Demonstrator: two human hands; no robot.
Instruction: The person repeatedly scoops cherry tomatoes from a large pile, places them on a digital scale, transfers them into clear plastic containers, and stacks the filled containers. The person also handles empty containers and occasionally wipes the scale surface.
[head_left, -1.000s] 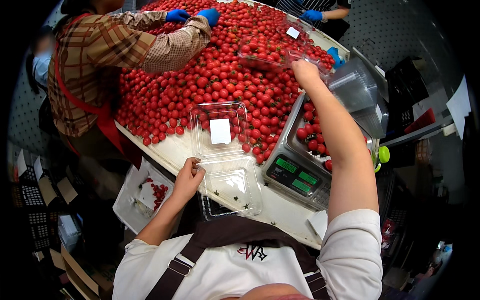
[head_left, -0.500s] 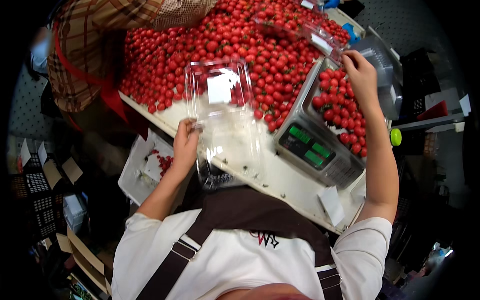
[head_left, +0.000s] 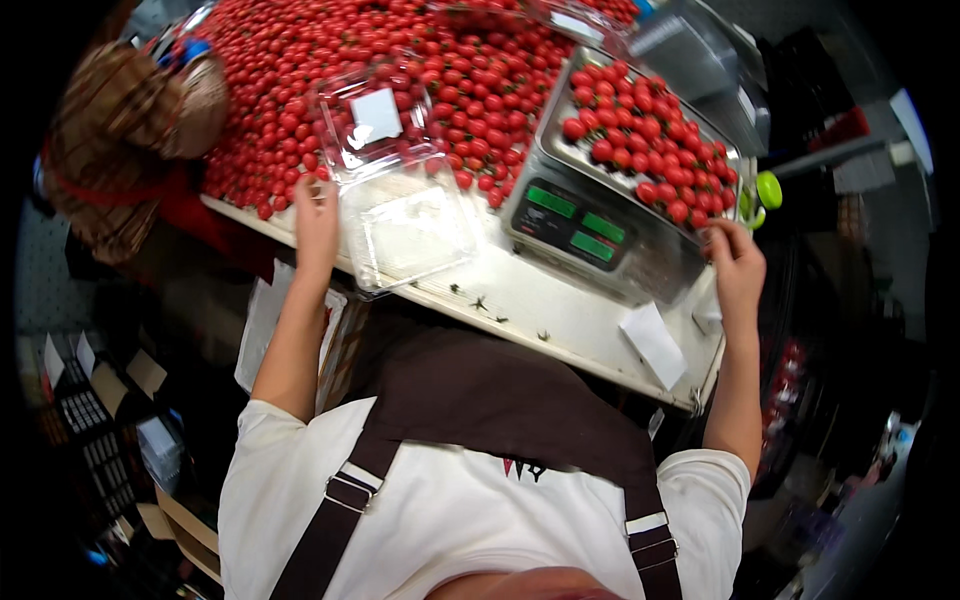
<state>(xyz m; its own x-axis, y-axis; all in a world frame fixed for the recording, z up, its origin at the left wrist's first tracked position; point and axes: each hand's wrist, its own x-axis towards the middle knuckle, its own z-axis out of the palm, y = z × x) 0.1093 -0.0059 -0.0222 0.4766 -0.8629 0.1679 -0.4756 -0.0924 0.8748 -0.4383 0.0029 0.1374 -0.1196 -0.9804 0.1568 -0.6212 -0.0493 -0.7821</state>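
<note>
An open clear plastic clamshell box with a white label lies partly on the table's edge and partly over the loose tomatoes. My left hand is at its left side by the hinge, fingers closed on its rim. To the right stands a weighing scale with green lit displays. Its metal tray carries a heap of cherry tomatoes. At the tray's near right corner, my right hand has its fingers bent round the edge; the fingertips are partly hidden.
Loose cherry tomatoes spread across the far table. Another person's sleeved arm reaches in at the far left. Stacked clear boxes stand behind the scale. A folded white paper lies near the front edge; a white bin sits below.
My right hand has come from the boxes behind the scale to the tray's near corner. The clamshell, raised and tilted before, now lies lower on the table. The other person's arm moved left.
</note>
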